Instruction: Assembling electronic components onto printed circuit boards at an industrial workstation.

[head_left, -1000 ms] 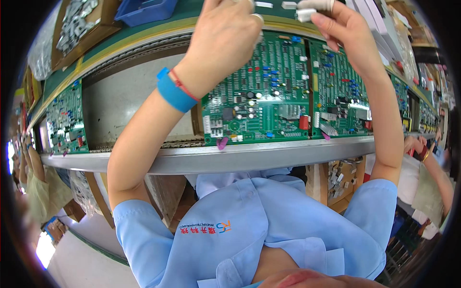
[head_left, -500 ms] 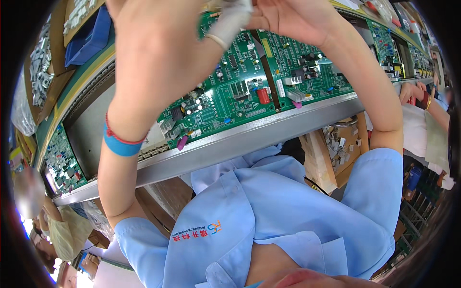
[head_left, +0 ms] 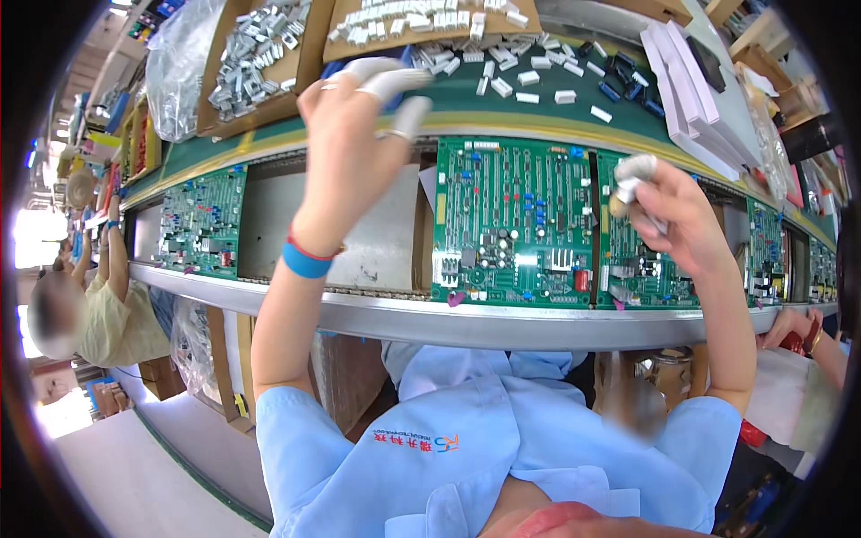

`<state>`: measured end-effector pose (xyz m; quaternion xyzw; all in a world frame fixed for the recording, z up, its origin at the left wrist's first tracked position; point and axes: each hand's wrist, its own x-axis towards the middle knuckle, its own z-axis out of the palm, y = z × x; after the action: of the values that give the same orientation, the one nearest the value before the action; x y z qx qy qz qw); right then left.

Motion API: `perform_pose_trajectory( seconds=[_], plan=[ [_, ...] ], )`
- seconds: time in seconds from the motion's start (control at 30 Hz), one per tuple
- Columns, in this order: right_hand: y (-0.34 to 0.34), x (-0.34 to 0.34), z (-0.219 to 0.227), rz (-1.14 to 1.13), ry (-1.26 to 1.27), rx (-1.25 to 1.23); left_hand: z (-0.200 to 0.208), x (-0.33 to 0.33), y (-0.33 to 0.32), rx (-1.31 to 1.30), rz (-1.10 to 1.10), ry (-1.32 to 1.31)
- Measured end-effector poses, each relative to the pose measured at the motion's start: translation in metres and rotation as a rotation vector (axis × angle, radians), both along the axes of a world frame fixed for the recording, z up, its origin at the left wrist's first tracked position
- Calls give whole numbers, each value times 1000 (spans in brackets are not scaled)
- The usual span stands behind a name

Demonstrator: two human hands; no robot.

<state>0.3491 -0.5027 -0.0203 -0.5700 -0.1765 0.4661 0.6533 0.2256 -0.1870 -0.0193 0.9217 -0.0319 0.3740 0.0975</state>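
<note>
Has left hand (head_left: 350,125) opened and right hand (head_left: 673,206) curled, near green board (head_left: 516,224).

By clock from middle of view, near to far: wears light blue shirt (head_left: 448,412) at 6 o'clock, facing metal rail (head_left: 502,332). Past rail, at 2 o'clock, can see green board lying flat, and just beside, toward 3 o'clock, neighbour board (head_left: 617,242), partly covered by right hand. Bends right fingers together, perhaps upon small pale part (head_left: 625,191); because of blur, cannot tell if truly grasping it. At 11 o'clock, spreads left fingers, with loose grip. Farther, at 1 o'clock, can see white connectors (head_left: 502,87) scattered over green bench (head_left: 484,109); at 12 o'clock, white-parts carton (head_left: 439,38); at 11 o'clock, grey-parts carton (head_left: 312,45).
</note>
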Motion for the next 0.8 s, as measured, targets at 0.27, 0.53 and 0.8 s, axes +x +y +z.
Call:
perform_pose_trajectory(
  seconds=[0.27, 0.53, 0.8],
  plan=[
    [-48, -2, 13, -146, -162, -31, 27, 57, 21, -96, 61, 4],
    [-81, 4, 15, -261, -194, -61, 6, 207, -47, 139, -91, -69],
    [-105, 0, 4, -280, -231, -128, -15, 301, -55, 381, 65, 43]
  ],
)
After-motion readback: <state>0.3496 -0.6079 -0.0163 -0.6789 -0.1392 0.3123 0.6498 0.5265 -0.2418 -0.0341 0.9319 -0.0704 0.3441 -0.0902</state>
